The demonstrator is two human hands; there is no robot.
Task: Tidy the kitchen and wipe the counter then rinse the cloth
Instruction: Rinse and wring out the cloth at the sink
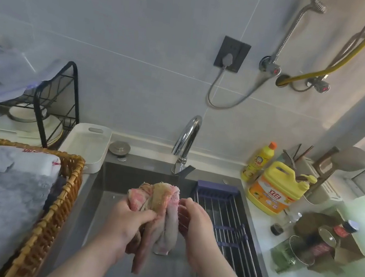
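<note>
Over the middle of the sink [108, 189], just below the faucet [187, 139] spout, held the cloth [162, 206] bunched and clear of the basin floor. Gripped its waist with the left hand [127, 226], fingers and thumb wrapped tight round the gathered folds. Pinched the upper right fold with the right hand [197, 229], fingers curled against the pile. Let two limp tails hang below the left fist, toward the sink's near edge. Judged it soft, floppy and probably soaked: heavier than when dry, prone to dripping, slippery only if soapy, not fragile. Judged the thick bunched middle the surest hold, or two separated ends for twisting; reckoned a single loose corner a poor choice, likely to swing and sag. Could not make out any running water at the spout. Placed the step at rinsing or wringing, late in the task. Noted a blue wire rack [234, 228] across the sink's right half and a yellow detergent jug [273, 188] on the worktop by its far right corner.
</note>
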